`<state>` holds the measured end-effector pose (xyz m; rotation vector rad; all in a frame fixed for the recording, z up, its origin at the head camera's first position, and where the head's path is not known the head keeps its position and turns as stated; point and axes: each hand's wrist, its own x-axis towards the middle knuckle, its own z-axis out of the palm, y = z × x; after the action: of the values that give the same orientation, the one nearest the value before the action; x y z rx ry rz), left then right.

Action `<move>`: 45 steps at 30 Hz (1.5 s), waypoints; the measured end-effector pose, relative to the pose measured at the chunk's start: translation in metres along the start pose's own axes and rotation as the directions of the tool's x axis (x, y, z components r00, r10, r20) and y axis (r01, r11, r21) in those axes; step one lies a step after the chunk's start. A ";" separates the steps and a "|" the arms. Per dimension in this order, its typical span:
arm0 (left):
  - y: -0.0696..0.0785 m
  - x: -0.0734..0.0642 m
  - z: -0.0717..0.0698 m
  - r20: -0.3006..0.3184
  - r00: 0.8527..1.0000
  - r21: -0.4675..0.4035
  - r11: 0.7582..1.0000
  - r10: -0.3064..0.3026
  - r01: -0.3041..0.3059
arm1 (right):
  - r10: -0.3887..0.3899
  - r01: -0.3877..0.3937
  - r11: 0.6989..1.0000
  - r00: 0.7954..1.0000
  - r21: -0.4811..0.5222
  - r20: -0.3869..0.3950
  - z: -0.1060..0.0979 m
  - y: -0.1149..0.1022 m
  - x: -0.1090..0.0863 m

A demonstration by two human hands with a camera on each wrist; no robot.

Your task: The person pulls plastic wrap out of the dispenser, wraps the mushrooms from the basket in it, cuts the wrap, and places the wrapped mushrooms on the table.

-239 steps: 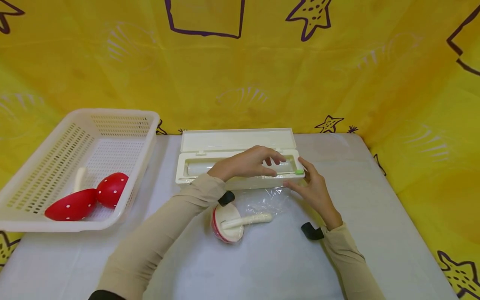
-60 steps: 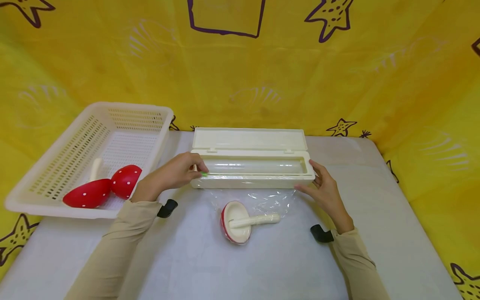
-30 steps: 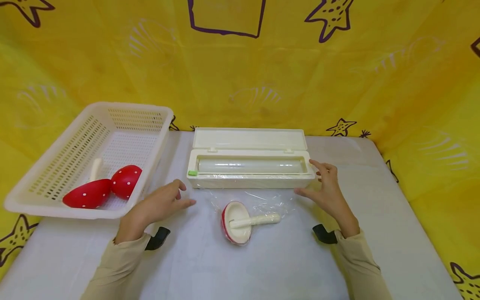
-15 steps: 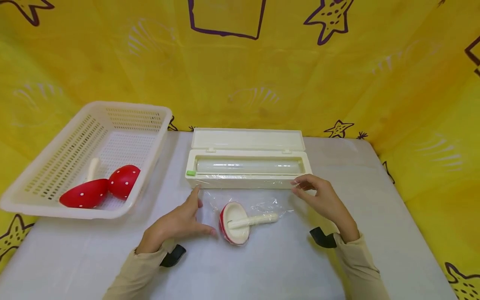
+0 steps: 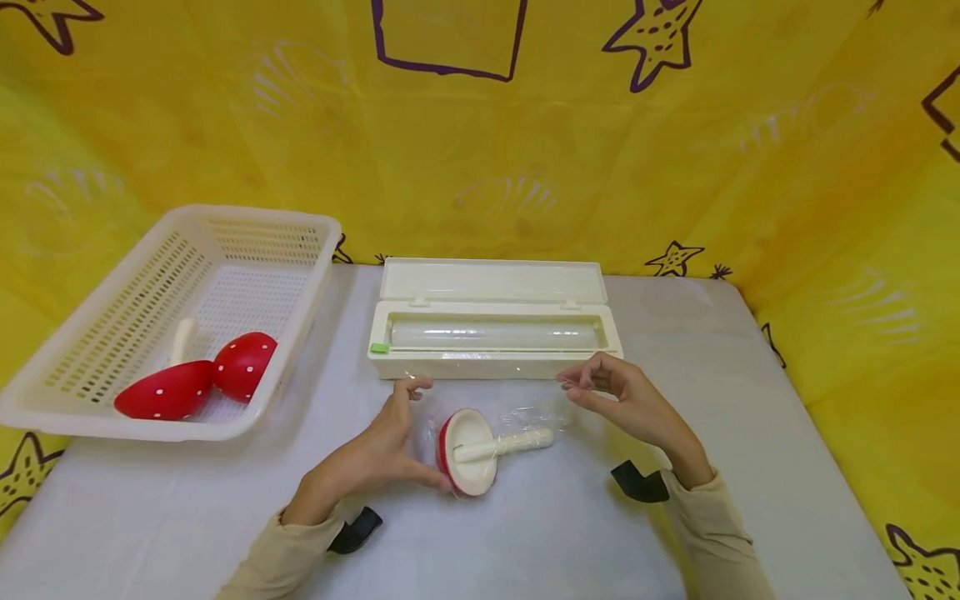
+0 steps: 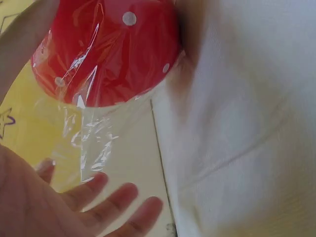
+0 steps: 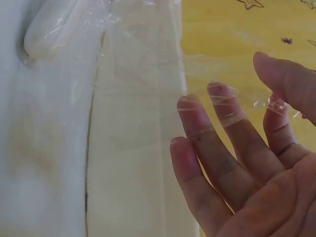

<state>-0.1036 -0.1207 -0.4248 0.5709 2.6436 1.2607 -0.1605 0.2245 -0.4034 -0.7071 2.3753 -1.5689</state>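
Observation:
A red mushroom-shaped piece with white dots and a pale stem [image 5: 472, 454] lies on its side on the table, wrapped in clear cling film [image 5: 528, 417]. My left hand [image 5: 375, 450] is beside it, thumb at the cap's edge and fingers spread by the film. In the left wrist view the film stretches from the red cap [image 6: 113, 54] toward those fingers [image 6: 118, 197]. My right hand [image 5: 630, 404] pinches the film's right side between thumb and index finger; its other fingers are loosely bent. Behind stands the lidded film dispenser [image 5: 495, 367], lid up, film roll [image 5: 495, 335] inside.
A white plastic basket [image 5: 315, 275] stands at the left, holding red dotted pieces [image 5: 168, 390] and a pale stem [image 5: 182, 340]. The green slider [image 5: 379, 348] sits at the dispenser's left end. A yellow patterned cloth [image 5: 480, 150] hangs behind the table.
The green slider went from the dispenser's right end to its left. My left hand then left it and came to the mushroom piece; my right hand moved off the dispenser's end and took the film.

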 end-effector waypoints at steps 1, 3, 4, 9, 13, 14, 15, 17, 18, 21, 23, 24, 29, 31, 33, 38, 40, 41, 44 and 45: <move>0.002 0.000 0.002 -0.015 0.999 0.035 0.999 0.029 -0.028 | -0.004 0.004 1.000 1.000 0.006 0.002 0.000 -0.001 0.000; 0.004 -0.002 0.004 -0.033 0.997 0.103 0.993 0.063 -0.059 | -0.011 0.011 1.000 1.000 0.019 0.004 0.002 -0.002 0.001; 0.005 -0.002 0.005 -0.036 0.997 0.132 0.989 0.075 -0.070 | -0.013 0.013 0.999 1.000 0.029 0.005 0.002 -0.002 0.001; 0.010 -0.003 0.007 -0.025 0.997 0.148 0.987 0.073 -0.069 | -0.053 0.052 0.995 0.999 0.080 0.009 0.005 -0.003 0.002; 0.011 0.000 0.007 -0.044 0.993 0.129 0.987 0.105 -0.099 | -0.115 0.113 0.985 0.993 0.133 0.007 0.008 -0.002 0.003; 0.010 0.000 0.007 -0.055 0.990 0.127 0.985 0.127 -0.119 | -0.128 0.126 0.982 0.992 0.142 0.006 0.009 -0.001 0.003; 0.010 0.001 0.007 -0.065 0.988 0.127 0.983 0.142 -0.133 | -0.136 0.134 0.980 0.991 0.148 0.003 0.010 -0.001 0.004; 0.010 0.001 0.007 -0.088 0.981 0.129 0.979 0.170 -0.158 | -0.149 0.149 0.979 0.989 0.139 -0.009 0.011 0.000 0.004; 0.010 0.002 0.007 -0.100 0.977 0.137 0.975 0.188 -0.174 | -0.150 0.151 0.980 0.989 0.131 -0.018 0.012 0.000 0.003; 0.008 0.003 0.008 -0.127 0.966 0.161 0.966 0.225 -0.204 | -0.154 0.157 0.982 0.987 0.100 -0.039 0.013 0.000 0.003; 0.008 0.003 0.008 -0.140 0.959 0.173 0.960 0.246 -0.221 | -0.162 0.165 0.982 0.986 0.089 -0.037 0.013 -0.001 0.003; 0.008 0.003 0.008 -0.147 0.957 0.173 0.959 0.249 -0.223 | -0.164 0.166 0.982 0.986 0.090 -0.031 0.014 -0.001 0.003; 0.008 0.004 0.010 -0.175 0.966 0.131 0.977 0.188 -0.167 | -0.151 0.151 0.986 0.989 0.068 -0.008 0.016 -0.006 0.002; 0.008 0.005 0.010 -0.181 0.971 0.106 0.985 0.154 -0.136 | -0.148 0.148 0.988 0.989 0.035 -0.014 0.017 -0.008 0.001; 0.008 0.006 0.010 -0.185 0.974 0.081 0.990 0.130 -0.116 | -0.166 0.165 0.986 0.986 -0.013 -0.017 0.019 -0.010 0.000; 0.008 0.007 0.010 -0.182 0.982 -0.006 0.999 0.050 -0.052 | -0.210 0.220 0.971 0.973 -0.098 0.097 0.023 -0.014 -0.002; 0.008 0.008 0.009 -0.168 0.986 -0.029 0.999 0.011 -0.016 | -0.186 0.209 0.972 0.963 -0.106 0.195 0.026 -0.017 -0.002; 0.009 0.008 0.009 -0.162 0.987 -0.031 1.000 -0.006 0.001 | -0.163 0.195 0.975 0.956 -0.110 0.245 0.028 -0.018 -0.002; 0.009 0.007 0.009 -0.145 0.989 -0.004 1.000 -0.020 0.019 | -0.074 0.127 0.984 0.926 -0.123 0.370 0.033 -0.020 -0.002; 0.009 0.007 0.008 -0.141 0.990 0.010 1.000 -0.013 0.015 | -0.047 0.104 0.987 0.918 -0.125 0.394 0.035 -0.020 -0.002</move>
<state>-0.1050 -0.1068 -0.4230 0.4810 2.7646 1.3299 -0.1386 0.1905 -0.3995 -1.0445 2.1937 -1.1538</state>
